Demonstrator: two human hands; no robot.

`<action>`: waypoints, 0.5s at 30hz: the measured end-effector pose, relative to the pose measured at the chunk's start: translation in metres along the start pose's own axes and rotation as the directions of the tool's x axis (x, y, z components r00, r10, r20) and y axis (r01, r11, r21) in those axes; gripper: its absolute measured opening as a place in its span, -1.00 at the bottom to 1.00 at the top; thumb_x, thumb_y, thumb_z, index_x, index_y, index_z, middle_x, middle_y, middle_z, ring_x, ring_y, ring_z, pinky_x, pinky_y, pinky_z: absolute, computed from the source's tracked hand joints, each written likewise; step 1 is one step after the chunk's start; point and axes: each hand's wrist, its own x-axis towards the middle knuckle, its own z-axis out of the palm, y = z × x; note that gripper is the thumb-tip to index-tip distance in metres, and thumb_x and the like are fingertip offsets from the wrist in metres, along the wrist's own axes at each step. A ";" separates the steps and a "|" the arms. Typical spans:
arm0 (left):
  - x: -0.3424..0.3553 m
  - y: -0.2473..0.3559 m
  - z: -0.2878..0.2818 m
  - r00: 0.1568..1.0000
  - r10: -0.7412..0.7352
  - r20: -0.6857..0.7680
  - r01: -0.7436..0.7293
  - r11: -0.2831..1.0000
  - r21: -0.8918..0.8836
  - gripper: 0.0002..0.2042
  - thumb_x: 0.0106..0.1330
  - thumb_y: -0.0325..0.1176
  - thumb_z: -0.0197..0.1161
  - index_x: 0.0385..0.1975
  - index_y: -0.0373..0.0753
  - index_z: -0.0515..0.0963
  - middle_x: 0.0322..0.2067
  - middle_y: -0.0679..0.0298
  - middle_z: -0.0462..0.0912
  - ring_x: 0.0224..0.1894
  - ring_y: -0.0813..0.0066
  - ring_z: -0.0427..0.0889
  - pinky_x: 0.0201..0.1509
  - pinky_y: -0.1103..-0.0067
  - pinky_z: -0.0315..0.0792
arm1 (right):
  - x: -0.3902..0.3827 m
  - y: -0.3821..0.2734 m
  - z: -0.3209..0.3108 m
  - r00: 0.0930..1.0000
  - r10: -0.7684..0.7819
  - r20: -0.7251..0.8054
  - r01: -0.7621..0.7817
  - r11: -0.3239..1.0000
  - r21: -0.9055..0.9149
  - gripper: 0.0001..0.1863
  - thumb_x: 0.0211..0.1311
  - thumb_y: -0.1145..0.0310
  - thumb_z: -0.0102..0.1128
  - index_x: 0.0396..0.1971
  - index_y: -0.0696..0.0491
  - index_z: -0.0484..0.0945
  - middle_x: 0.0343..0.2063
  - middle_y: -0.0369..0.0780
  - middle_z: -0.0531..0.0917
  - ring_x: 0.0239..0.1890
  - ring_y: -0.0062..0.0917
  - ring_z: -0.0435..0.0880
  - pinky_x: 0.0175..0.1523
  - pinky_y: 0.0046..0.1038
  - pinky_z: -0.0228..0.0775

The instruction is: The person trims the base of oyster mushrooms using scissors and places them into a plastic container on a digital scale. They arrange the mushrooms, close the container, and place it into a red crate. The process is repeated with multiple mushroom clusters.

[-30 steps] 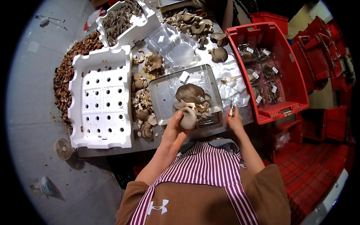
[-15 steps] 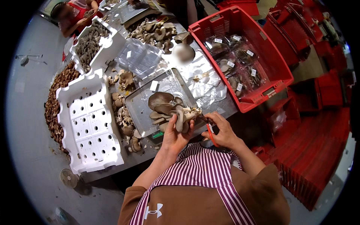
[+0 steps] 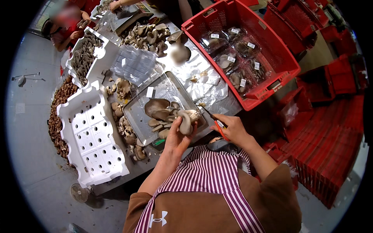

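My left hand (image 3: 175, 140) is closed around the base of an oyster mushroom cluster (image 3: 162, 112) with broad grey-brown caps and a pale stem end. The cluster is over a metal tray (image 3: 136, 126). To its right, my right hand (image 3: 235, 131) grips scissors with orange handles (image 3: 221, 131). Their dark blades point up and left, close to the stem end but apart from it. A white label-like piece (image 3: 150, 92) lies in the tray.
A red crate (image 3: 273, 46) holding several clear packs of mushrooms stands at the right. White foam crates (image 3: 91, 128) are on the left. Loose mushrooms (image 3: 143, 34), clear plastic trays (image 3: 134, 64) and plastic film (image 3: 206, 83) cover the table. Another person (image 3: 64, 33) works at the far left.
The scissor blades have come away from the stem end, and more of them shows. My left hand and the cluster have shifted slightly left. The whole view has shifted a little.
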 end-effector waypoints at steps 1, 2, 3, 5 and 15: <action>-0.001 0.001 0.000 0.999 0.028 0.028 -0.029 0.999 0.038 -0.60 0.27 -0.27 0.39 0.04 -0.24 0.47 -0.01 0.14 0.59 0.04 0.21 0.61 0.16 0.33 0.59 | 0.002 -0.001 -0.002 0.998 0.061 0.028 -0.062 0.998 0.030 -0.52 0.09 0.15 0.47 -0.09 0.16 0.60 -0.28 -0.06 0.70 -0.26 -0.13 0.71 -0.17 -0.31 0.54; -0.002 0.002 -0.002 0.997 0.050 0.053 -0.054 0.996 0.077 -0.60 0.27 -0.28 0.39 0.05 -0.25 0.46 0.00 0.14 0.59 0.05 0.22 0.61 0.18 0.32 0.57 | 0.004 -0.004 -0.005 0.990 0.127 0.058 -0.131 0.990 0.059 -0.51 0.08 0.14 0.48 -0.09 0.16 0.60 -0.24 -0.05 0.71 -0.23 -0.12 0.71 -0.15 -0.30 0.54; -0.003 0.003 -0.003 0.994 0.071 0.079 -0.080 0.990 0.115 -0.60 0.28 -0.30 0.38 0.05 -0.26 0.46 0.01 0.14 0.60 0.07 0.22 0.61 0.20 0.32 0.56 | 0.006 -0.008 -0.007 0.986 0.151 0.066 -0.157 0.984 0.086 -0.49 0.06 0.11 0.50 -0.10 0.16 0.61 -0.25 -0.05 0.72 -0.20 -0.12 0.71 -0.12 -0.28 0.54; 0.000 0.008 -0.006 0.987 0.094 0.128 -0.116 0.978 0.172 -0.61 0.28 -0.33 0.37 0.05 -0.26 0.45 0.02 0.13 0.60 0.07 0.25 0.61 0.20 0.32 0.55 | 0.015 -0.020 -0.014 0.978 0.158 0.139 -0.166 0.985 0.051 -0.49 0.08 0.09 0.47 -0.10 0.15 0.61 -0.25 -0.04 0.71 -0.19 -0.11 0.70 -0.12 -0.27 0.53; -0.011 0.016 -0.007 0.943 0.221 0.250 -0.318 0.824 0.469 -0.64 0.28 -0.51 0.33 0.06 -0.25 0.46 -0.05 0.21 0.65 -0.02 0.46 0.66 0.13 0.51 0.55 | 0.007 0.074 0.032 0.940 0.339 0.041 -0.296 0.868 -0.398 -0.59 0.17 0.17 0.37 -0.09 0.13 0.61 -0.29 -0.04 0.67 -0.24 -0.09 0.67 -0.13 -0.10 0.49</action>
